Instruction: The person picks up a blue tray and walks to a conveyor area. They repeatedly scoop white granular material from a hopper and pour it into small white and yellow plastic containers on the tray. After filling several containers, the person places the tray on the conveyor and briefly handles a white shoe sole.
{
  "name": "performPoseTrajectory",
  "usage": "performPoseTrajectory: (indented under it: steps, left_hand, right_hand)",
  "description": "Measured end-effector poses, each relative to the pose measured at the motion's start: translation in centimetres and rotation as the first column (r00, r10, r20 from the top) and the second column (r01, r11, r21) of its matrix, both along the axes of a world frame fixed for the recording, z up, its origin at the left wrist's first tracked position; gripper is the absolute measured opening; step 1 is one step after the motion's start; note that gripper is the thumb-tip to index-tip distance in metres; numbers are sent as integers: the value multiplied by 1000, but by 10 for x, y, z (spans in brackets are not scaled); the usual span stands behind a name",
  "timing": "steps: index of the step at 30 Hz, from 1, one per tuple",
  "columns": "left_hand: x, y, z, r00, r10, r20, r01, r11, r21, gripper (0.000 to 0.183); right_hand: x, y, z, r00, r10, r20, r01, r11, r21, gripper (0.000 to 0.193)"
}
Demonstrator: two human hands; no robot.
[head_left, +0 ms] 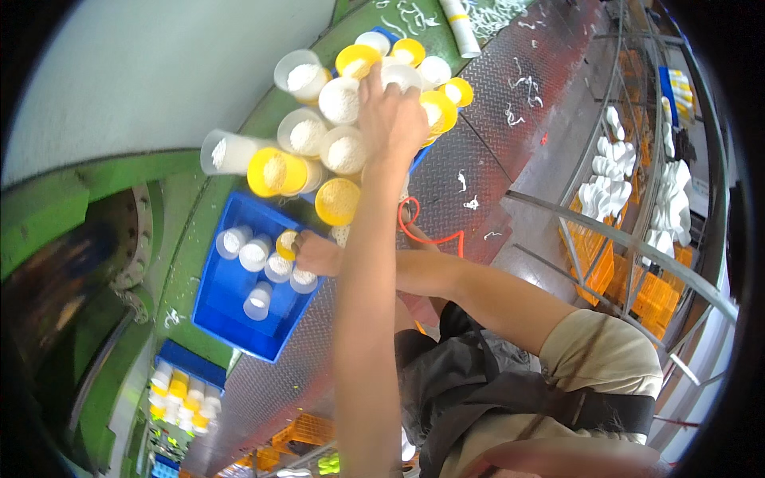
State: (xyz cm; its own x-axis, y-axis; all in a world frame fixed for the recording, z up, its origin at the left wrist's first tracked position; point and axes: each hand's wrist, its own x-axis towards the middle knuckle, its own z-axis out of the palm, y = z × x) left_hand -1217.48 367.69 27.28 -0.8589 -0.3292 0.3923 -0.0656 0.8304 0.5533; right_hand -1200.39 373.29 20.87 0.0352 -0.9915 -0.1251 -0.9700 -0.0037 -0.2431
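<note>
My left hand reaches in among tall cups of white bits at the top. Its fingers are bent over the near rim of a translucent white cup; their tips are partly hidden. A yellow cup stands beside them. Crossing beneath my left forearm, my right arm ends in my right hand at the rim of a blue bin. The right fingers are closed on a small yellow cup filled with pale bits. Several small white cups with similar contents stand in this bin.
A green machine frame runs along the left. White shreds litter the dark tread-plate floor, near an orange-red hose. Metal rails and orange crates are at the right. Another blue bin with stacked cups sits lower left.
</note>
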Motion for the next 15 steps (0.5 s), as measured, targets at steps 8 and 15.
performPoseTrajectory:
  steps: [8, 15]
  left_hand:
    - [2, -3, 16, 994, -47, 98, 49, 999, -13, 23]
    - [1, -2, 15, 993, -66, 94, 70, 997, -41, 21]
  right_hand:
    - [-12, 21, -6, 998, -64, 26, 66, 993, -95, 15]
    - [2, 40, -3, 996, -47, 81, 59, 985, -164, 15]
